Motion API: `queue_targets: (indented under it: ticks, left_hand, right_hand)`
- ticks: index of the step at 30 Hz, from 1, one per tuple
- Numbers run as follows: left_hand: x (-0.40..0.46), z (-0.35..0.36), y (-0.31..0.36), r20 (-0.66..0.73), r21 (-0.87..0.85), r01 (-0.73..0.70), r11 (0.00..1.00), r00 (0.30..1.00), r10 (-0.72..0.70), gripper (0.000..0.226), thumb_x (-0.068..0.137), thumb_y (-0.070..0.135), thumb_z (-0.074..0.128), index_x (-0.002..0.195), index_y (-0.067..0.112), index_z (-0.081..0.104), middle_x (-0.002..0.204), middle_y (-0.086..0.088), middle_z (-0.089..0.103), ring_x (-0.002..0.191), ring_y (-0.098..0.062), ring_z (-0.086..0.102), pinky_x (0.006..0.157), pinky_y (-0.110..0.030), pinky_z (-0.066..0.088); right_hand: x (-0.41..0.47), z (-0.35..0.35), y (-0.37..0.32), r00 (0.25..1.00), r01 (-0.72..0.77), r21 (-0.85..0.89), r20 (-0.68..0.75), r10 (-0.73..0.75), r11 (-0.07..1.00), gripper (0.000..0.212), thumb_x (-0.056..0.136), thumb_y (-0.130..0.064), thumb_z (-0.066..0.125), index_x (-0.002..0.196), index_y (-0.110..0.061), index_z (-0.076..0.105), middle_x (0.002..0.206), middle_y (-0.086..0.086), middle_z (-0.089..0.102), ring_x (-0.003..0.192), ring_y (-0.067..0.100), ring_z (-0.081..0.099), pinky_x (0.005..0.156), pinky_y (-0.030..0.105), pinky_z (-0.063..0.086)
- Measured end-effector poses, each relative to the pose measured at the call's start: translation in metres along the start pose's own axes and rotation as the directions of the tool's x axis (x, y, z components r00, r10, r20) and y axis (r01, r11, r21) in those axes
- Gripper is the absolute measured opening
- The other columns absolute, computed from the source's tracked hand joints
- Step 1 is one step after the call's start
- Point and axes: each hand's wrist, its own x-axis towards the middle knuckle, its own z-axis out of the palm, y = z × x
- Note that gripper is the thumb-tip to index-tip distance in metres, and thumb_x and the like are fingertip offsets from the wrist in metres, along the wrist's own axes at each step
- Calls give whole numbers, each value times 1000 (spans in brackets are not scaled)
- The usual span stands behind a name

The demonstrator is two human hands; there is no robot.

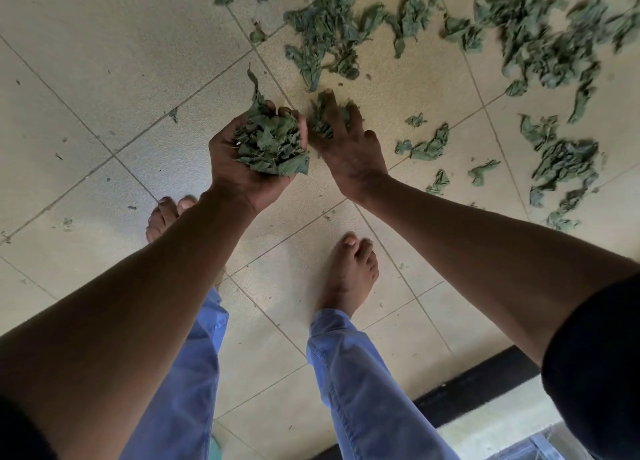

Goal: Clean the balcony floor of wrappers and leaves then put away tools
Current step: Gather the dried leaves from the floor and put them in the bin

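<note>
left hand (242, 161) cupped palm-up, cradling leaves (272, 141) — right hand (346, 148) palm-down.

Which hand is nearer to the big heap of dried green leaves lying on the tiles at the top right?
Right. The right hand reaches onto the floor just below the big heap of dried green leaves; the left hand is farther left, cupping a handful of leaves.
</note>
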Motion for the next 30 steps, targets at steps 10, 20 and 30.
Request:
queue_targets:
  ticks: [10, 20, 30]
  left_hand:
    - [2, 1, -9, -11, -10, 10, 1000, 1000, -11, 25, 90, 17, 56, 82, 1, 73, 92, -17, 69, 93, -35, 68, 83, -41, 60]
    - [-6, 1, -20, -35, -27, 17, 999, 999, -18, 22, 89, 18, 57, 85, 2, 72, 95, -15, 68, 93, -34, 68, 82, -42, 61]
    - [-34, 42, -24, -32, -39, -108, 993, 994, 107, 21, 87, 18, 57, 84, 6, 73, 93, -15, 69, 91, -33, 69, 83, -39, 61]
  right_hand:
    - [0, 3, 21, 972, 216, -104, -73, -224, 971, 51, 90, -8, 47, 139, -15, 59, 145, 20, 51, 125, 38, 55, 72, 42, 60]
    - [1, -2, 25, 975, 220, -34, 40, -219, 975, 31, 91, 2, 53, 119, -3, 66, 121, 17, 56, 114, 34, 53, 72, 39, 54]
    - [-45, -111, 24, 795, -266, 959, 163, 584, 94, 24, 77, 2, 78, 81, -21, 79, 74, 2, 77, 70, 26, 75, 66, 50, 64]
